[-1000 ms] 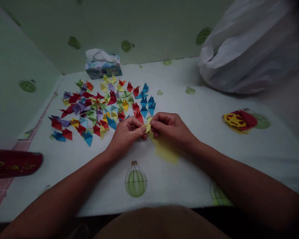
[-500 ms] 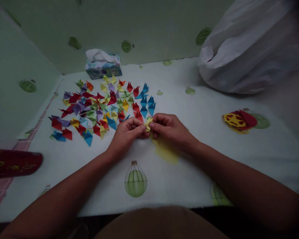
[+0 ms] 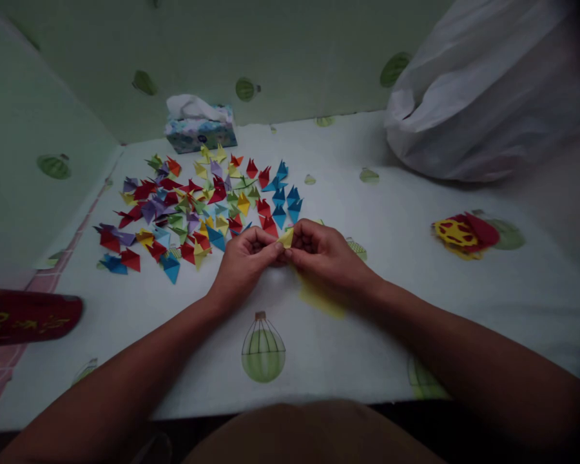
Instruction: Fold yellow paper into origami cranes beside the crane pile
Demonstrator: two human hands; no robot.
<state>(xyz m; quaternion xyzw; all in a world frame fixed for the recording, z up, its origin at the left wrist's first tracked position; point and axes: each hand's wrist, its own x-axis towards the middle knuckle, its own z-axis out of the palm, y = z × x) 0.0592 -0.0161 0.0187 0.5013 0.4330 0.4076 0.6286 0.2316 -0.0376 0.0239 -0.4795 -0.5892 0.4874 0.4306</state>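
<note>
Between my two hands is a small folded piece of yellow paper (image 3: pixel 287 239), held just above the table. My left hand (image 3: pixel 248 255) pinches it from the left, thumb on top and fingers curled beneath. From the right, my right hand (image 3: pixel 325 252) closes on its other side with bent fingers. Much of the paper is covered by my fingertips. Beneath my right hand lies a flat yellow patch (image 3: pixel 321 300), partly hidden by the hand. Many folded paper cranes (image 3: pixel 188 206) in red, blue, yellow, green and purple are spread just beyond and left of my left hand.
A tissue box (image 3: pixel 202 134) stands at the back wall. At the back right is a big white plastic bag (image 3: pixel 464 109). A red and yellow item (image 3: pixel 464 233) lies to the right. A dark red cylinder (image 3: pixel 31 317) lies at the left edge of the white tablecloth (image 3: pixel 198 380).
My right thumb and fingers have shifted slightly on the yellow paper, and a pointed yellow flap now shows between the hands. Everything else on the table stays put.
</note>
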